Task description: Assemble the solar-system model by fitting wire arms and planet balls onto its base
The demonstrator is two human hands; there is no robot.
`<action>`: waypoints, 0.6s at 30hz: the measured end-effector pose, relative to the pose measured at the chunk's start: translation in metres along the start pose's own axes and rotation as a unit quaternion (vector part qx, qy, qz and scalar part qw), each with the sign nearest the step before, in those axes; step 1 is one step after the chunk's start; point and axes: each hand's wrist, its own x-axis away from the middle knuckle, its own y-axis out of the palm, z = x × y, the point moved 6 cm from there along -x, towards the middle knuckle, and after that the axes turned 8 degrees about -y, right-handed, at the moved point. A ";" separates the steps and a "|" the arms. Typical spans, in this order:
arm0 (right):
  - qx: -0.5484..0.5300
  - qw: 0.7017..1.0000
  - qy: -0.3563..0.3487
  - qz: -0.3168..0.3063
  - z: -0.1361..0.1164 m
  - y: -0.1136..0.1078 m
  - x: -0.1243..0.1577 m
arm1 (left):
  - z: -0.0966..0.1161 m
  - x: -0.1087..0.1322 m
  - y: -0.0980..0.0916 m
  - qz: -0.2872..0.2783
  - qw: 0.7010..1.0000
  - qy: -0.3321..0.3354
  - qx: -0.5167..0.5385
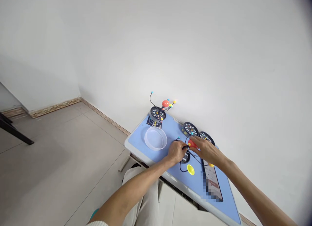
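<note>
On a blue table (136,142), the left hand (175,152) pinches a black wire (185,147) near a white bowl (155,138) — the right hand (206,150) curls closed on a red ball (191,143).

White sleeve cuff (98,223), pale beige trousers (143,200)
</note>
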 end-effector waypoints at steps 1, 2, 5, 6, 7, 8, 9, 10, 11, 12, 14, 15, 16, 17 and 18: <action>0.005 1.000 0.006 -0.003 0.001 0.001 0.000 | 0.000 0.000 0.000 0.000 1.000 0.001 0.000; 0.012 1.000 0.013 -0.005 0.002 0.001 0.000 | 0.001 0.000 -0.001 0.000 1.000 0.002 0.001; 0.029 0.999 0.030 -0.011 0.003 0.002 0.000 | 0.002 0.001 -0.002 0.001 1.000 0.004 0.003; 0.032 0.999 0.032 -0.015 0.003 0.002 0.000 | 0.002 0.001 -0.002 0.001 1.000 0.005 0.004; 0.033 0.999 0.033 -0.018 0.003 0.003 0.001 | 0.002 0.001 -0.003 0.002 1.000 0.006 0.004; 0.032 0.999 0.034 -0.021 0.003 0.003 0.001 | 0.002 0.002 -0.003 0.003 1.000 0.007 0.005; 0.031 0.999 0.034 -0.024 0.003 0.003 0.002 | 0.003 0.002 -0.003 0.004 1.000 0.008 0.005; 0.030 0.999 0.034 -0.027 0.003 0.003 0.002 | 0.003 0.002 -0.003 0.004 1.000 0.009 0.005; 0.029 0.999 0.033 -0.028 0.003 0.003 0.003 | 0.003 0.002 -0.003 0.004 1.000 0.010 0.005; 0.029 0.999 0.032 -0.029 0.004 0.003 0.003 | 0.003 0.002 -0.003 0.005 1.000 0.011 0.004; 0.026 0.999 0.028 -0.033 0.004 0.004 0.002 | 0.003 0.002 -0.003 0.005 1.000 0.010 0.004; 0.025 0.999 0.026 -0.037 0.004 0.004 0.002 | 0.003 0.002 -0.003 0.006 1.000 0.010 0.004; 0.023 0.999 0.024 -0.040 0.003 0.004 0.001 | 0.003 0.001 -0.004 0.007 1.000 0.009 0.004; 0.022 0.999 0.023 -0.044 0.003 0.004 0.000 | 0.003 0.001 -0.004 0.006 1.000 0.009 0.005; 0.021 0.998 0.023 -0.047 0.003 0.004 -0.001 | 0.004 0.001 -0.004 0.006 1.000 0.010 0.005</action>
